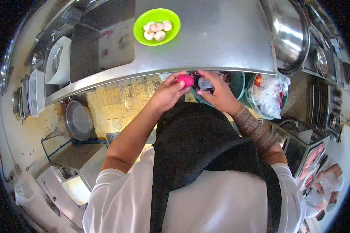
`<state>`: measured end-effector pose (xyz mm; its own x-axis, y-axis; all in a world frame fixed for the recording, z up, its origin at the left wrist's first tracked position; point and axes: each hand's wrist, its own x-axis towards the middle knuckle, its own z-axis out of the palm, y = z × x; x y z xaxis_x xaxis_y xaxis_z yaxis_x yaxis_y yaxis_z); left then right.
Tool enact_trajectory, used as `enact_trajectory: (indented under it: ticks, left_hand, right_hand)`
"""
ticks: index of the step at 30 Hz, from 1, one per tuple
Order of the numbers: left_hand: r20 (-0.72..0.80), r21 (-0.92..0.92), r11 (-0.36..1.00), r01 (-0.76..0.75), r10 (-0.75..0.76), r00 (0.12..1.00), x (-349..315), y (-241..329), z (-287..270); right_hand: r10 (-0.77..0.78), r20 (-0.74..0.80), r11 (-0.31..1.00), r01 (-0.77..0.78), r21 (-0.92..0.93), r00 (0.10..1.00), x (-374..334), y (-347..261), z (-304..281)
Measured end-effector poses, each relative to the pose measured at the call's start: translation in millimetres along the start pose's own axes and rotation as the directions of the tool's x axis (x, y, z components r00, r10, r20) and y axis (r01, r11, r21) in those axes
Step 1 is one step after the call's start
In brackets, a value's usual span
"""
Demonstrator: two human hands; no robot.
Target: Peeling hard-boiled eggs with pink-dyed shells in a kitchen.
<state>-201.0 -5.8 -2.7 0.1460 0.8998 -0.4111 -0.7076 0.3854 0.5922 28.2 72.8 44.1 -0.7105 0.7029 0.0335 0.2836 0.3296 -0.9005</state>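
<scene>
My left hand (168, 94) holds a bright pink egg (186, 80) between thumb and fingertips, just below the counter's front edge. To its right, my right hand (218, 92) is open, with thumb and fingers apart and nothing seen between them. Both hands are over a green bin (238, 81) with dark scraps and clear plastic in it. On the counter ahead stands a lime green bowl (139, 29). Several whitish peeled eggs (156, 28), some with orange patches, lie in it.
A steel counter (217, 35) with a sink (112, 46) at its left runs across the front. At right are a large steel bowl (289, 35) and a bin bag (266, 97) of waste. A round grey tub (78, 120) stands at left. Another person (324, 190) is at lower right.
</scene>
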Motion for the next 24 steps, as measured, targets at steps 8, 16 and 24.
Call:
enact_trajectory:
  ticks: [8,16,24]
  left_hand:
    - [0.089,-0.045,0.998,-0.037,0.041,0.995,31.6,-17.0,70.5]
    - [-0.154,0.363,0.929,0.076,-0.020,0.988,22.1,-36.7,60.3]
    - [0.236,0.949,0.073,-0.307,0.484,0.843,37.8,-16.1,89.4]
  right_hand:
    - [0.015,-0.209,0.981,0.026,0.193,0.978,9.6,9.2,-28.2]
    - [-0.260,-0.330,0.797,0.009,-0.604,0.907,38.4,107.0,-50.5]
    - [0.500,0.153,0.266,-0.319,0.910,0.852,12.8,57.9,-42.8]
